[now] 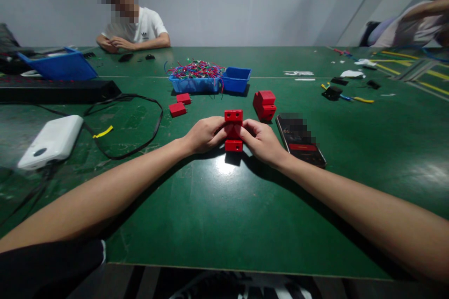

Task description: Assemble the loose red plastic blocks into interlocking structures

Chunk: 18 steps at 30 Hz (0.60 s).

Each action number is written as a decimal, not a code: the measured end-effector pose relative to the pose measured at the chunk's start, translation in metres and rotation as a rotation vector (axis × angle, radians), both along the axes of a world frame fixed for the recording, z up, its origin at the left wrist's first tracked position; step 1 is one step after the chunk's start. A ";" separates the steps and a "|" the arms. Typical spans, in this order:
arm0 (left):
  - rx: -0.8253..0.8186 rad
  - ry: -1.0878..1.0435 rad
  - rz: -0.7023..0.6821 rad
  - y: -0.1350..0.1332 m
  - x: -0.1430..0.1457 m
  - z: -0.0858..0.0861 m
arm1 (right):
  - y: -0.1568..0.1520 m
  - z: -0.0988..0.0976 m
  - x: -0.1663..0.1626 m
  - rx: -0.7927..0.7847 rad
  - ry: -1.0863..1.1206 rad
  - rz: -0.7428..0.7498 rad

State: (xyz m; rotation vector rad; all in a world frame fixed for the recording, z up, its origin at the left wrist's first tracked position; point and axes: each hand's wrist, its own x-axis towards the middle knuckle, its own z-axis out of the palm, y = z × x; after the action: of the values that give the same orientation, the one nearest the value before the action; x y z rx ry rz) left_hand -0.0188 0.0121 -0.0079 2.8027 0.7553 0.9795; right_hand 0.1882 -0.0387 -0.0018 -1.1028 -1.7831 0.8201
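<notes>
Between both hands, just above the green table [210, 205], is a red plastic block with small round holes [233, 116]. My left hand [206, 134] is closed on its left side, thumb pressed to the middle. From the right, my right hand [263, 142] grips the same block, its thumb also on the middle part. Fingers hide the block's centre and back. Beyond my right hand stands another red piece [264, 105], which looks like several blocks together. Two small red blocks with thin prongs, one nearer [177, 110] and one farther [184, 98], lie beyond my left hand.
A blue bin of coloured wires [196, 86] adjoins a smaller blue bin [236, 81]. A phone [300, 140] lies right of my right hand. Leftward are a white power bank [52, 142], black cable [154, 135] and power strip [59, 91]. A person [136, 32] sits opposite.
</notes>
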 end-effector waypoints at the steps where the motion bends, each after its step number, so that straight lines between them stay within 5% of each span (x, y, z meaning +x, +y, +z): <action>1: 0.002 0.006 0.004 0.001 0.000 -0.001 | 0.000 0.001 0.000 0.001 0.000 -0.003; 18: -0.037 0.029 -0.013 0.002 -0.001 -0.002 | 0.003 -0.001 -0.001 -0.141 0.160 -0.008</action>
State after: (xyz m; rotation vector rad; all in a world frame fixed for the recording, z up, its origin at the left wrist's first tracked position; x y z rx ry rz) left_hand -0.0195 0.0143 -0.0103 2.7920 0.7498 0.9158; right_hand 0.1873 -0.0353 -0.0033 -1.1016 -1.6063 1.0134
